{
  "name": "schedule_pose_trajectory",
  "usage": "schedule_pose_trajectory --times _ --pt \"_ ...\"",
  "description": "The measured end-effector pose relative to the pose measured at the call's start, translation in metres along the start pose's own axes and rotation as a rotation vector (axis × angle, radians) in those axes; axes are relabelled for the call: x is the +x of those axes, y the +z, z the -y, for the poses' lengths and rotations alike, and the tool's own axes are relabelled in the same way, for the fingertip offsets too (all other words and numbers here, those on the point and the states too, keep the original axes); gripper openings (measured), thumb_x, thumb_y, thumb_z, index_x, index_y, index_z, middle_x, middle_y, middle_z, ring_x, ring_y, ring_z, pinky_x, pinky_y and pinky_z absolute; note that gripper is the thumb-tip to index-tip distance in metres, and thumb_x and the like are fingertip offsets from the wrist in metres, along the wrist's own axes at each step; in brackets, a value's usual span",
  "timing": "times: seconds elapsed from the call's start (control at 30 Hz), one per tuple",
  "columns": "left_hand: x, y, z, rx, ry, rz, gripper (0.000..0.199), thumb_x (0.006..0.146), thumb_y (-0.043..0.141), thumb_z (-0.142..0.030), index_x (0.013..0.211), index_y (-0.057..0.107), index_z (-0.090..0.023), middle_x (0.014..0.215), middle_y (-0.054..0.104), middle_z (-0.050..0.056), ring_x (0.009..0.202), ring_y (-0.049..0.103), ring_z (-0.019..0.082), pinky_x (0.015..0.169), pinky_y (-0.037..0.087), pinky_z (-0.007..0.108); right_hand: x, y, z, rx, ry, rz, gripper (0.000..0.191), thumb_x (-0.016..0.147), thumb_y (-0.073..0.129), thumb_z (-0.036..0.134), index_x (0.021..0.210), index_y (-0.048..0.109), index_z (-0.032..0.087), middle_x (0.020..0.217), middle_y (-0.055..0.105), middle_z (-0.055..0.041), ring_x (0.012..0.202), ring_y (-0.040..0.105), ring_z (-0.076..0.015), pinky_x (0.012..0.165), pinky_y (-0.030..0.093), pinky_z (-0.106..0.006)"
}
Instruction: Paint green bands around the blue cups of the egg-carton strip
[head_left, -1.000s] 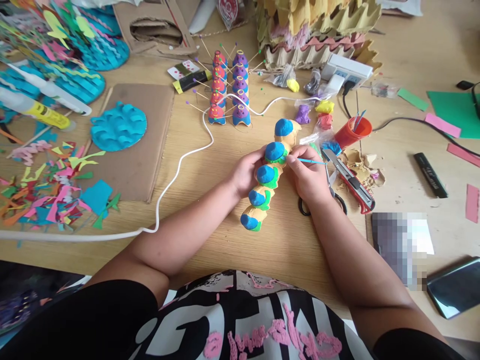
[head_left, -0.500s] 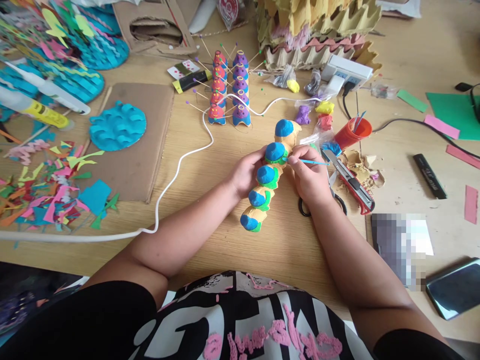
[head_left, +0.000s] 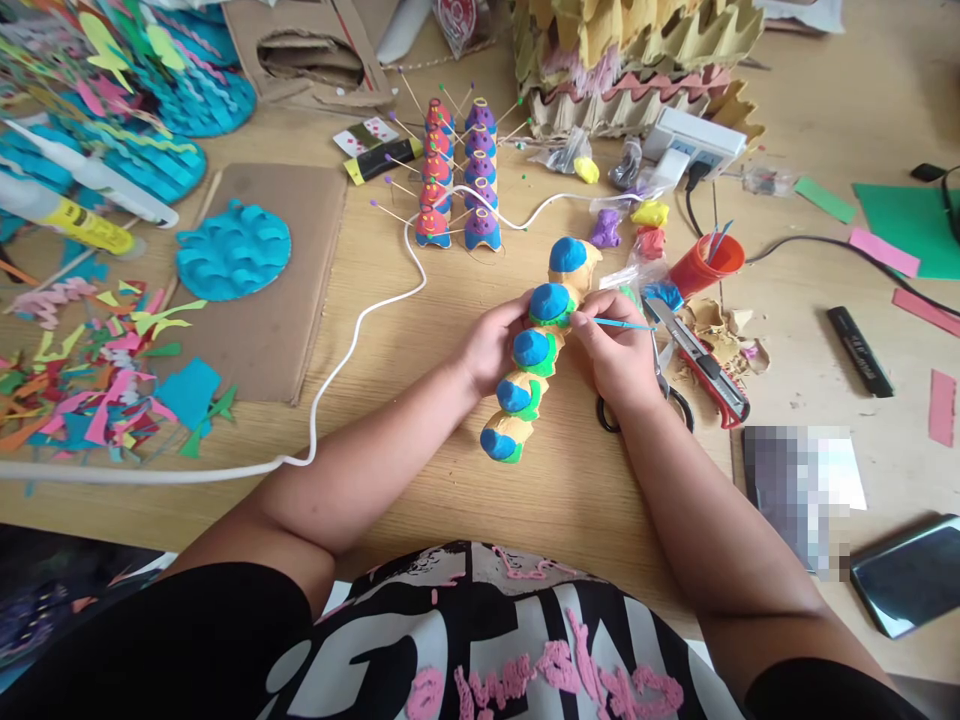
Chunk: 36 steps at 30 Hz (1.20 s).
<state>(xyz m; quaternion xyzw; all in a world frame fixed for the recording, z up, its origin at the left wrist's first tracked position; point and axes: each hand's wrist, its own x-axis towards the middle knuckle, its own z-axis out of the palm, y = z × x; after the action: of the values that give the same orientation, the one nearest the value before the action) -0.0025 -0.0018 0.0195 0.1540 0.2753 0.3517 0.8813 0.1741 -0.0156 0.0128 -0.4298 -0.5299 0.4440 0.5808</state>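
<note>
My left hand [head_left: 491, 345] is closed around the side of an egg-carton strip [head_left: 532, 350], a row of several bumps with blue clay caps and green clay on some of their sides. The bump farthest from me shows blue over bare tan card. A thin blue stick [head_left: 622, 323] is pinched in my right hand [head_left: 619, 345], its tip at the green clay on the second bump from the far end. Black-handled scissors [head_left: 681, 408] lie partly hidden under my right wrist. Beside them rests a red utility knife [head_left: 705, 365].
Two finished-looking egg-carton rows, red [head_left: 435, 180] and purple [head_left: 481, 175], stand behind with pins in them. A white cable [head_left: 364, 320] crosses the table. An orange cup [head_left: 709, 262], clay packets [head_left: 604, 228] and a power strip [head_left: 697, 140] are at right; paper scraps [head_left: 97, 400] lie left.
The fingers of my right hand and the blue stick have shifted very slightly at the green clay. My left hand and the strip stay almost still.
</note>
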Motion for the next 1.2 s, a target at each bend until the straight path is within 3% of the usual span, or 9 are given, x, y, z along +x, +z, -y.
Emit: schedule_pose_trajectory --times 0.23,0.43,0.6,0.83,1.2 --pt "-0.001 0.005 0.0 -0.041 0.008 -0.009 0.047 0.113 0.048 -0.038 0.082 0.074 -0.014 0.06 0.067 0.003 0.045 0.064 0.015 0.044 0.055 0.025 0.0 -0.006 -0.009 0.062 -0.025 0.025 0.05 0.078 0.095 0.065 0.077 0.065 0.025 0.081 0.06 0.0024 0.078 0.055 -0.015 0.074 0.045 -0.031" --pt "-0.002 0.004 -0.001 -0.007 -0.046 -0.063 0.044 0.111 0.051 -0.042 0.083 0.074 -0.016 0.06 0.067 0.003 0.044 0.065 0.017 0.045 0.056 0.027 0.001 -0.004 -0.007 0.052 -0.01 0.005 0.054 0.075 0.095 0.069 0.077 0.064 0.025 0.08 0.058 0.0026 0.078 0.053 -0.0149 0.074 0.045 -0.032" --pt "-0.003 0.004 -0.002 -0.015 -0.038 0.009 0.05 0.113 0.045 -0.04 0.08 0.073 -0.015 0.059 0.066 0.003 0.044 0.064 0.017 0.044 0.057 0.029 0.001 -0.003 -0.005 0.041 0.006 -0.008 0.053 0.075 0.096 0.067 0.076 0.064 0.025 0.079 0.059 0.0029 0.076 0.052 -0.0145 0.072 0.043 -0.031" --pt "-0.004 0.006 -0.001 -0.017 -0.042 -0.042 0.047 0.11 0.051 -0.043 0.079 0.073 -0.016 0.058 0.065 0.003 0.043 0.063 0.017 0.043 0.056 0.029 0.001 -0.005 -0.009 0.111 0.01 -0.001 0.053 0.075 0.096 0.068 0.077 0.064 0.025 0.081 0.058 0.0032 0.078 0.053 -0.0145 0.076 0.045 -0.032" --pt "-0.007 0.011 -0.001 -0.001 -0.029 -0.046 0.051 0.113 0.045 -0.041 0.079 0.072 -0.016 0.061 0.066 0.004 0.045 0.064 0.016 0.043 0.052 0.025 0.0 -0.002 -0.006 0.138 0.087 -0.012 0.062 0.07 0.096 0.074 0.078 0.057 0.026 0.076 0.054 0.0051 0.07 0.048 -0.0127 0.069 0.041 -0.031"
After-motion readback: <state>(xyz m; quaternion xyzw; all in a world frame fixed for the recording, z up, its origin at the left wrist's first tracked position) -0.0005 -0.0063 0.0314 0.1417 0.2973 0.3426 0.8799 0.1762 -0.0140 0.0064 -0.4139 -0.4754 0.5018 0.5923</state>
